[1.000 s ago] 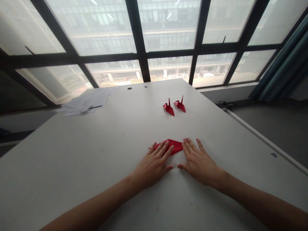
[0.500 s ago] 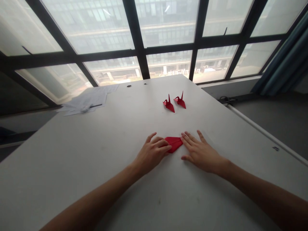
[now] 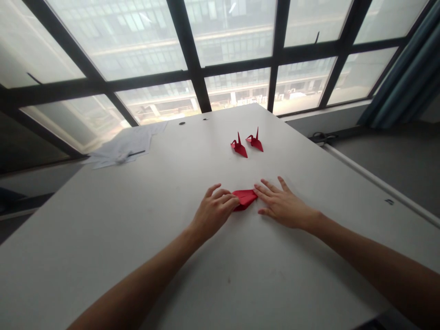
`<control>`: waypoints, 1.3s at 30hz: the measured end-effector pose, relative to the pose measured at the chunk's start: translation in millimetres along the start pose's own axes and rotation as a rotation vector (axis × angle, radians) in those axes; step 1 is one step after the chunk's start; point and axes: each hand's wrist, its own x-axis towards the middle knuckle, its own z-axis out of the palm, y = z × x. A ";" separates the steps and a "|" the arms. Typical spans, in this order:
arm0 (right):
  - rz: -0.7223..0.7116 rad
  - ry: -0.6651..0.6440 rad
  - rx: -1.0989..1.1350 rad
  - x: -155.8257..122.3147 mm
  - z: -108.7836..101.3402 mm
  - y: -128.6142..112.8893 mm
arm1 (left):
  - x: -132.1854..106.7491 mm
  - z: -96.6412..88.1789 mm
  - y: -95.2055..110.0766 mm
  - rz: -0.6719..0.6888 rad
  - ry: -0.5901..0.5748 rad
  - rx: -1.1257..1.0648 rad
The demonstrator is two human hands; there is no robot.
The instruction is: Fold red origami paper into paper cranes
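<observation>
A folded piece of red origami paper (image 3: 245, 199) lies on the white table between my hands, a crease line running along its length. My left hand (image 3: 216, 207) grips its left end, fingers bent over the edge and the thumb side hidden. My right hand (image 3: 282, 205) is open with its fingers spread, and its fingertips touch the paper's right tip. Beyond the hands stand two finished red paper cranes, the left crane (image 3: 239, 148) and the right crane (image 3: 255, 143), side by side.
The white table (image 3: 192, 172) reaches toward a dark-framed window (image 3: 195, 78). Loose paper sheets (image 3: 129, 142) with a dark pen (image 3: 136, 153) on them lie at the far left. A blue curtain (image 3: 400, 87) hangs at the right.
The whole view has shifted slightly. The left fingers have lifted the paper's near left part a little, while the right fingertips stay at its right tip. The cranes stand as before.
</observation>
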 end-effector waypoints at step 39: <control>-0.008 0.055 -0.052 1.5 9.0 0.1 | 3.1 19.8 13.6 0.083 0.003 0.107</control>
